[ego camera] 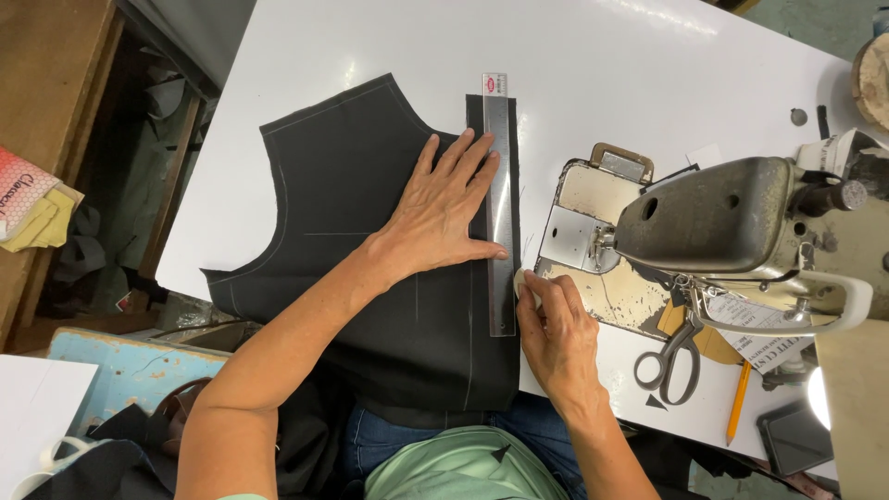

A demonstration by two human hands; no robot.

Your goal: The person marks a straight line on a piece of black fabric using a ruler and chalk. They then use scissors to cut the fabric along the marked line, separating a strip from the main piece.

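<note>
A dark cut fabric panel with chalk lines lies flat on the white table. A clear plastic ruler rests along the panel's right edge. My left hand lies flat on the fabric, fingers spread, its thumb and fingertips pressing the ruler's left side. My right hand sits at the ruler's right edge near its lower end and pinches a small pale piece of tailor's chalk against the fabric edge.
An old sewing machine stands on the right of the table. Scissors and a yellow pencil lie near the front edge beside it. A dark flat device sits at the lower right. Wooden shelving is on the left.
</note>
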